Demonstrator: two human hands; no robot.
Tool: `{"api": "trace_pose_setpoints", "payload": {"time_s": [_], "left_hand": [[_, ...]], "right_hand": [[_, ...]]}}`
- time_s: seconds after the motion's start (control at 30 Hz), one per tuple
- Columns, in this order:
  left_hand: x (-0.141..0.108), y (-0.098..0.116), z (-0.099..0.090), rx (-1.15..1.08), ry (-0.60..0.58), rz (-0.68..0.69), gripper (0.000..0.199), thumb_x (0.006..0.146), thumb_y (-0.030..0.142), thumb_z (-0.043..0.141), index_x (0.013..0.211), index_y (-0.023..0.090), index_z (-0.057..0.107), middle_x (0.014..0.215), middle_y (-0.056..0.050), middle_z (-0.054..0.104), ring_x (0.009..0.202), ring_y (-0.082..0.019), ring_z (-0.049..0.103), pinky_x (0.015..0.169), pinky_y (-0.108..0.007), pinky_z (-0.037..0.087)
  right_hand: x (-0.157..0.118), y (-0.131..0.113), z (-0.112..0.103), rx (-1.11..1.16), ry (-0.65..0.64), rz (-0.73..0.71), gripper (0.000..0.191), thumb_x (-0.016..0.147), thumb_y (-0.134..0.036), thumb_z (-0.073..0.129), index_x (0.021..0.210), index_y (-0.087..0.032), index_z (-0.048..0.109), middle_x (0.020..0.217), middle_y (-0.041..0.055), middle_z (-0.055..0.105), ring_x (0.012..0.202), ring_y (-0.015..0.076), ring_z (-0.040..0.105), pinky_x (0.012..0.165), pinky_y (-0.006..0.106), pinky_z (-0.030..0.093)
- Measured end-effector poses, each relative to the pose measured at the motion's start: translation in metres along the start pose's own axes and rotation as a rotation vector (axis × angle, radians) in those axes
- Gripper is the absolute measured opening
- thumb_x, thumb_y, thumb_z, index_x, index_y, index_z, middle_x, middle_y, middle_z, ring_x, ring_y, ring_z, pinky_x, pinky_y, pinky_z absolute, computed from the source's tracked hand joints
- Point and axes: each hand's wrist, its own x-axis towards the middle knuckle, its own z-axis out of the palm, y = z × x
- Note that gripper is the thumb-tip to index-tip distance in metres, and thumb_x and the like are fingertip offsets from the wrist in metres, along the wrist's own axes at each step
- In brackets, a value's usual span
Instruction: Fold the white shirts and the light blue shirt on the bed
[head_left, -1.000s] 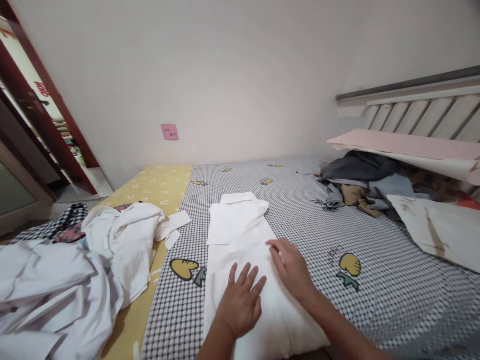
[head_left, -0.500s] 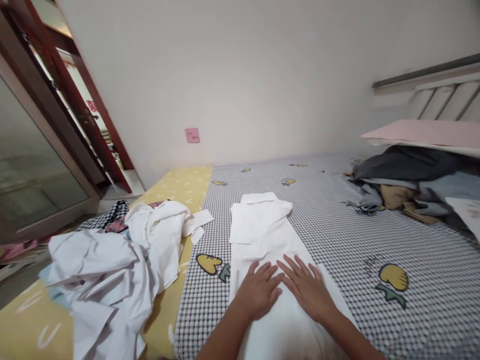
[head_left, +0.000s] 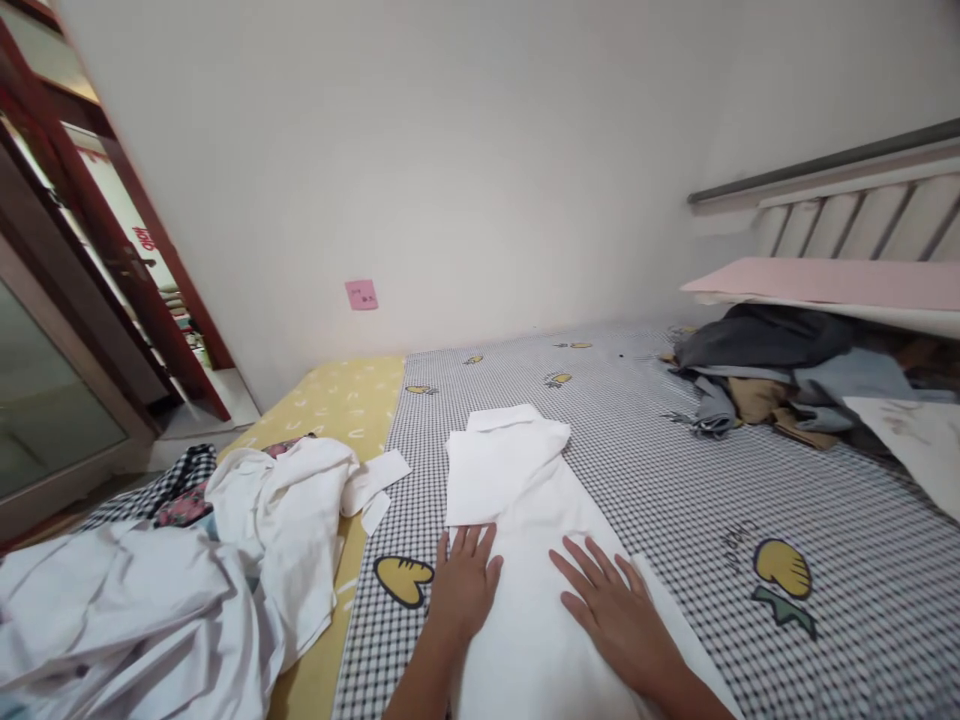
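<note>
A white garment [head_left: 517, 590], partly folded into a long strip, lies on the checked bedsheet [head_left: 652, 450]. Its far end has a folded-over flap and a short sleeve-like corner. My left hand [head_left: 463, 580] rests palm down on the garment's left edge, fingers stretched out toward the flap. Flat on the right part of the cloth lies my right hand [head_left: 615, 610], its fingers spread. Neither hand grips anything.
Crumpled white clothes [head_left: 172, 600] are heaped on the yellow cloth [head_left: 352, 390] at left. Dark and grey clothes [head_left: 765, 340] lie at right beneath a pink board [head_left: 817, 280], near a bed rail [head_left: 825, 170]. A wall [head_left: 480, 180] stands behind the bed.
My hands have moved apart: the left slid to the garment's left edge, while the right stays on its right part. The camera view has shifted a little to the right.
</note>
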Motion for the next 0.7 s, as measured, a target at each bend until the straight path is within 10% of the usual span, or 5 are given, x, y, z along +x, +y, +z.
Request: {"api": "trace_pose_setpoints", "payload": {"time_s": [0.33, 0.7], "left_hand": [[0.0, 0.001, -0.002, 0.056, 0.013, -0.011, 0.05, 0.1, 0.035, 0.035, 0.149, 0.029, 0.042, 0.154, -0.005, 0.048, 0.145, -0.029, 0.04, 0.117, -0.063, 0.031], [-0.009, -0.006, -0.001, 0.033, 0.285, 0.027, 0.04, 0.099, 0.02, 0.037, 0.129, 0.027, 0.064, 0.138, -0.006, 0.064, 0.127, -0.021, 0.057, 0.107, -0.047, 0.044]], "right_hand": [[0.003, -0.004, 0.005, 0.016, 0.108, 0.066, 0.057, 0.101, -0.055, 0.033, 0.154, -0.032, 0.035, 0.162, 0.0006, 0.027, 0.151, 0.0298, 0.024, 0.121, 0.062, 0.019], [0.001, -0.005, 0.001, 0.053, 0.116, 0.09, 0.057, 0.101, -0.056, 0.031, 0.152, -0.031, 0.041, 0.161, 0.0014, 0.032, 0.15, 0.0287, 0.026, 0.123, 0.058, 0.018]]}}
